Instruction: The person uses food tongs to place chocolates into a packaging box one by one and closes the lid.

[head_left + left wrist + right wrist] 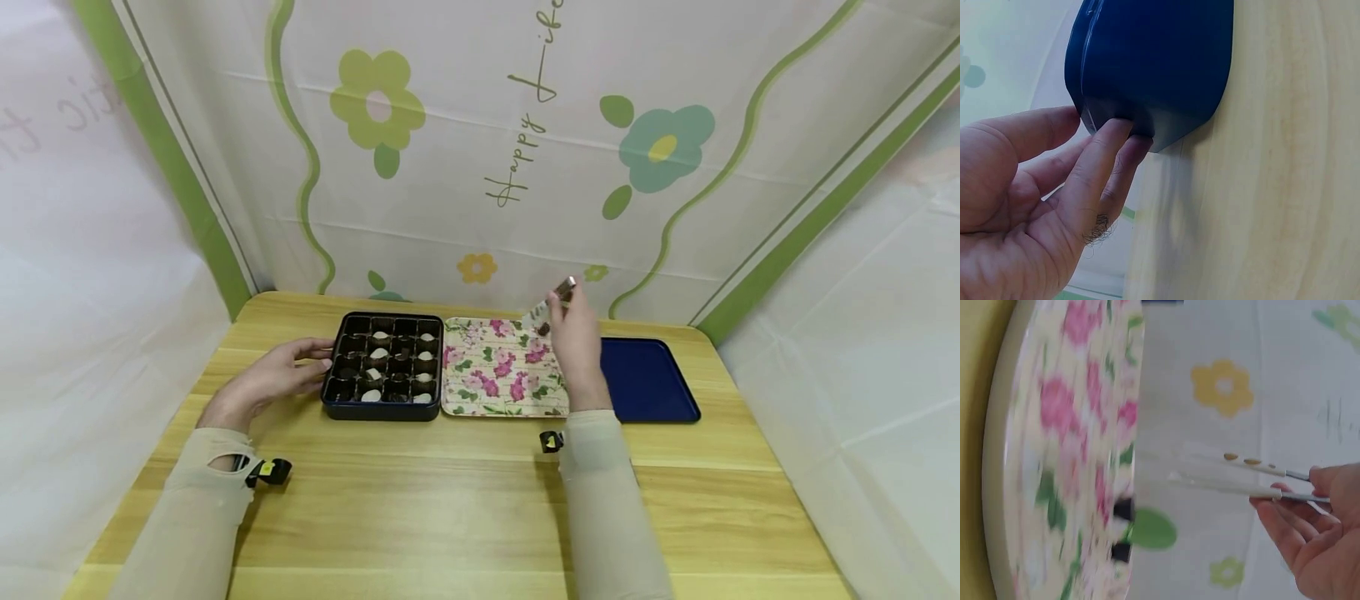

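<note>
My left hand (pixel 288 367) rests its fingertips against the left side of a dark blue box (pixel 382 412), fingers nearly straight on its wall (pixel 1154 62). Inside the box, a dark divider holds white and dark chocolates in several compartments. My right hand (pixel 576 337) pinches a pair of tongs (pixel 1229 484) by its metal part. The two pale arms of the tongs stand apart, with nothing between their tips. Below them lies a floral tray (pixel 502 371), bearing two dark chocolates (pixel 1124 509) near its far edge.
A flat blue lid or tray (pixel 648 379) lies at the right, partly hidden behind my right forearm. All of it stands on a wooden table (pixel 420 508). A white curtain (pixel 465 150) with printed flowers hangs right behind the table's back edge.
</note>
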Tool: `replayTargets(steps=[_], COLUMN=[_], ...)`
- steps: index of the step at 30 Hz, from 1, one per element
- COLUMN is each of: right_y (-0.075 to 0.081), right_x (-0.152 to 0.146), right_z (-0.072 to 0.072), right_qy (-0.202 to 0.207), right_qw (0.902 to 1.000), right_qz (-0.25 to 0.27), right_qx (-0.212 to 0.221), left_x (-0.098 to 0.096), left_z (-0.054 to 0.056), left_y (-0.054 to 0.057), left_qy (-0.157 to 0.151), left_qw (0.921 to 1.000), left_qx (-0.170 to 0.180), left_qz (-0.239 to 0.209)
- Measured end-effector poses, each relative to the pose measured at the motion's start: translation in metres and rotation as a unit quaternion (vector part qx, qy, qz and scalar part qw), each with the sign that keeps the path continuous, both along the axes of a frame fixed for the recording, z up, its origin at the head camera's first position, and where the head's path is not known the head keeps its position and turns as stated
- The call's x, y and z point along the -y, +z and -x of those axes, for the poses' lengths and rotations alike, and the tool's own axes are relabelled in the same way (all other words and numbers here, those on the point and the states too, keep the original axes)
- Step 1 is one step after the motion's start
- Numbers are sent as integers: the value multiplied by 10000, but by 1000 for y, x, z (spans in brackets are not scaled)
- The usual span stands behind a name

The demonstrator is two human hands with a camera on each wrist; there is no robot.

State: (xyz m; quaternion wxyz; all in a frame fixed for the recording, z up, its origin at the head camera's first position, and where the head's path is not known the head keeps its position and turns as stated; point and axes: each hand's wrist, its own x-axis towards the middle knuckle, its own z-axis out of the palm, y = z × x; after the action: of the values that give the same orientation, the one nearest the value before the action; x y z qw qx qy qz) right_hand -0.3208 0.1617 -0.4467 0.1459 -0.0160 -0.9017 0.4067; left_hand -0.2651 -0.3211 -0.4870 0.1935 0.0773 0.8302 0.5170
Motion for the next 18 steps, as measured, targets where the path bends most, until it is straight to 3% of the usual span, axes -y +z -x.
replayTargets(steps=[9,18], right_y=[-15,-24], right_x=[-47,-60], right_z=[11,21], right_qy=[-1091,-1005], right_qw=[9936,9946], right_qz=[68,239], right_qx=[-273,-38], left_x=[0,2], left_z=[0,1], left_y=[0,-3], left_qy=[-7,-26], left_qw=[10000,10000], left_qx=[-1,-17], left_qz=[-40,34])
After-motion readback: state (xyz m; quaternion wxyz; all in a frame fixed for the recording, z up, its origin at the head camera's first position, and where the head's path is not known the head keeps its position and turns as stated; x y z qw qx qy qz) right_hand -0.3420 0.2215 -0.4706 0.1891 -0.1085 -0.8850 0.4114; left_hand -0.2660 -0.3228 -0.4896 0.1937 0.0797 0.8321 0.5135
